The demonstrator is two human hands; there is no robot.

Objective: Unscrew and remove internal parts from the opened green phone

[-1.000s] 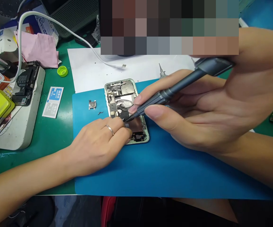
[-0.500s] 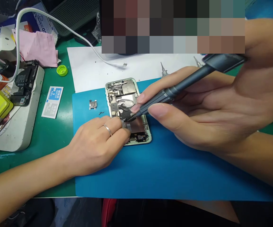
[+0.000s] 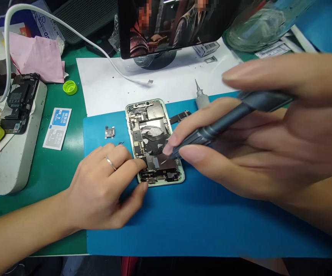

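An opened phone point(image 3: 151, 151) with a pale green frame lies on the blue mat, its inner parts exposed. My left hand point(image 3: 105, 184), wearing a ring, grips its lower left corner, the index finger on the inside edge and the thumb at the bottom edge. In my right hand point(image 3: 257, 142) is a dark screwdriver point(image 3: 226, 119), slanting down to the left. Its thin tip is above the phone's lower half; whether it touches is unclear. Left of the phone lie a small metal part point(image 3: 110, 132) and tiny dark pieces point(image 3: 121, 143), probably screws.
A black strip-like part point(image 3: 180, 116) and a grey needle-tipped bottle point(image 3: 202, 99) are beyond the phone. A screen point(image 3: 168, 30) stands behind, beside a glass jar point(image 3: 257, 30). White cable point(image 3: 97, 44), green cap point(image 3: 69, 87) and a white box point(image 3: 30, 153) bearing phone parts are leftward.
My left fingers have opened from a pinch over the phone and moved to its lower left corner. The screwdriver tip has shifted lower over the phone. The view has shifted slightly.
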